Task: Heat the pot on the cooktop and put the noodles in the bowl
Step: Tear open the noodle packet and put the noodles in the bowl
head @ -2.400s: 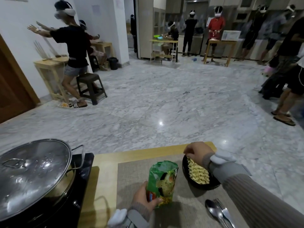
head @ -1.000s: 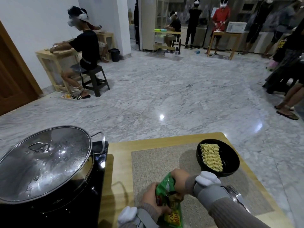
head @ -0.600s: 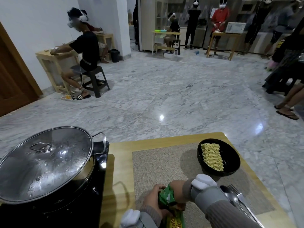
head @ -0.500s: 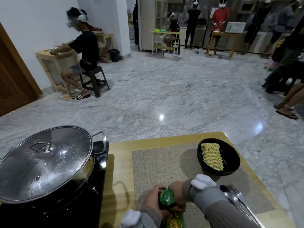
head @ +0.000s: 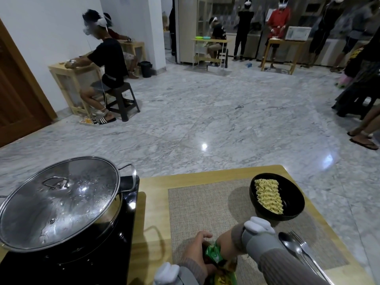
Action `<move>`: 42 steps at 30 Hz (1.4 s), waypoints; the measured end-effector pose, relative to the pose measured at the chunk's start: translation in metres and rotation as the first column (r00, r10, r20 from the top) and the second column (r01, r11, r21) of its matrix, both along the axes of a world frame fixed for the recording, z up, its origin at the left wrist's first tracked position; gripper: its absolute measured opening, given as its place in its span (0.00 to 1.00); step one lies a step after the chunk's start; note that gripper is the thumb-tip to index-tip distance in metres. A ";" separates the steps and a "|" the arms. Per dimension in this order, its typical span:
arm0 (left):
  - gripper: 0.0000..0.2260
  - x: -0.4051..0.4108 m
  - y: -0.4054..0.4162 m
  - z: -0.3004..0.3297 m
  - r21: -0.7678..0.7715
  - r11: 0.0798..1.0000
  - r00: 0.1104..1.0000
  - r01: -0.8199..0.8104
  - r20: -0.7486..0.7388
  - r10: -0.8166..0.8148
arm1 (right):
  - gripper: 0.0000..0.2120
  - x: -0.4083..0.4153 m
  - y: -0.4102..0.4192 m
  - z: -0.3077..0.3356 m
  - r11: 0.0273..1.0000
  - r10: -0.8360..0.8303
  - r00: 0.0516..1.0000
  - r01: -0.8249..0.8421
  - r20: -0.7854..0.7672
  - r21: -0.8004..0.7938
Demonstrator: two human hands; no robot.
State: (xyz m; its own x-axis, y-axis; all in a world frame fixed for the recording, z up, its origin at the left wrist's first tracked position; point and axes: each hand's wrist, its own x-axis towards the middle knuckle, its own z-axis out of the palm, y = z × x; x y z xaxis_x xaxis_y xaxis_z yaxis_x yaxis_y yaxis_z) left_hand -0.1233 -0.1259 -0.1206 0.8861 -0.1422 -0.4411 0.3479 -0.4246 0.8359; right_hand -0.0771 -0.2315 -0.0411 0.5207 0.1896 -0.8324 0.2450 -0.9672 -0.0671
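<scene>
A steel pot with a glass-and-steel lid (head: pixel 59 200) sits on the black cooktop (head: pixel 115 243) at the left. A black bowl (head: pixel 292 204) at the table's far right holds a dry yellow noodle block (head: pixel 268 196). At the near edge my left hand (head: pixel 194 250) and my right hand (head: pixel 226 246) both grip the green noodle wrapper (head: pixel 216 256). The right hand's fingers reach into the wrapper's opening. Whether anything is inside the wrapper is hidden.
A woven grey placemat (head: pixel 205 210) covers the wooden table (head: pixel 156 202). A spoon (head: pixel 290 244) and fork (head: pixel 302 243) lie at the near right. The table's far edge drops to a marble floor; several people work at other tables beyond.
My right hand left the bowl and joined the left hand on the wrapper. Both hands drew the wrapper down toward the near edge. The noodle block stays in the bowl.
</scene>
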 end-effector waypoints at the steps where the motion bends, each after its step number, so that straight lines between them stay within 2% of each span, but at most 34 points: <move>1: 0.27 -0.001 0.000 0.003 0.014 1.000 1.000 0.008 -0.012 -0.008 | 0.19 -0.002 0.001 0.002 1.000 0.009 1.000 -0.009 -0.020 -0.015; 2: 0.26 -0.001 0.000 0.006 0.033 0.999 1.000 0.016 -0.003 -0.016 | 0.19 -0.001 0.001 0.000 0.997 0.064 0.998 -0.064 -0.012 -0.035; 5: 0.27 0.000 -0.001 0.010 0.014 1.000 1.000 0.014 -0.002 -0.014 | 0.19 0.002 0.000 -0.001 0.999 0.049 0.999 -0.049 0.007 -0.011; 11: 0.35 -0.002 0.005 0.014 0.106 0.994 0.999 0.032 0.029 -0.035 | 0.16 0.014 -0.008 -0.007 0.977 -0.155 0.982 0.136 0.111 0.163; 14: 0.36 -0.001 0.009 0.016 0.158 0.987 0.999 -0.007 0.039 0.001 | 0.15 0.025 -0.009 -0.002 0.947 -0.208 0.960 0.149 0.189 0.284; 19: 0.34 0.000 0.021 0.017 0.105 0.991 0.996 -0.085 0.000 0.085 | 0.11 0.050 -0.008 0.014 0.834 -0.369 0.898 0.205 0.242 0.513; 21: 0.35 -0.001 0.027 0.017 0.103 0.984 0.989 -0.147 -0.012 0.149 | 0.10 0.060 -0.008 0.019 0.768 -0.463 0.851 0.244 0.249 0.593; 23: 0.38 -0.002 0.032 0.015 0.094 0.970 0.974 -0.225 -0.017 0.228 | 0.10 0.070 -0.007 0.022 0.729 -0.526 0.789 0.224 0.319 0.647; 26: 0.44 -0.002 0.040 0.016 0.188 0.931 0.949 -0.315 0.054 0.310 | 0.11 0.077 0.001 0.019 0.770 -0.512 0.727 0.153 0.457 0.619; 29: 0.50 -0.006 0.042 0.021 0.379 0.840 0.921 -0.388 0.113 0.374 | 0.13 0.077 0.008 0.005 0.782 -0.498 0.737 0.155 0.457 0.603; 30: 0.52 -0.007 0.042 0.020 0.464 0.776 0.904 -0.427 0.219 0.366 | 0.13 0.077 0.009 -0.001 0.799 -0.476 0.740 0.139 0.475 0.585; 31: 0.55 -0.009 0.042 0.017 0.552 0.715 0.900 -0.428 0.336 0.279 | 0.13 0.075 0.010 -0.007 0.823 -0.444 0.736 0.109 0.511 0.557; 32: 0.56 -0.008 0.043 0.009 0.576 0.695 0.888 -0.431 0.406 0.214 | 0.12 0.072 0.010 -0.013 0.849 -0.405 0.723 0.071 0.559 0.523; 35: 0.38 -0.008 0.040 -0.005 0.676 0.597 0.842 -0.432 0.539 -0.002 | 0.11 0.057 0.005 -0.031 0.908 -0.281 0.684 -0.038 0.673 0.418; 37: 0.43 -0.007 0.036 -0.004 0.730 0.586 0.875 -0.352 0.479 -0.071 | 0.10 0.047 -0.001 -0.042 0.934 -0.191 0.698 -0.088 0.690 0.347; 39: 0.47 -0.006 0.034 -0.011 0.720 0.586 0.869 -0.372 0.492 -0.054 | 0.11 0.040 -0.007 -0.049 0.946 -0.121 0.730 -0.121 0.673 0.302; 42: 0.46 -0.006 0.029 -0.017 0.684 0.608 0.858 -0.403 0.514 -0.009 | 0.13 0.039 -0.013 -0.050 0.957 -0.048 0.775 -0.145 0.630 0.252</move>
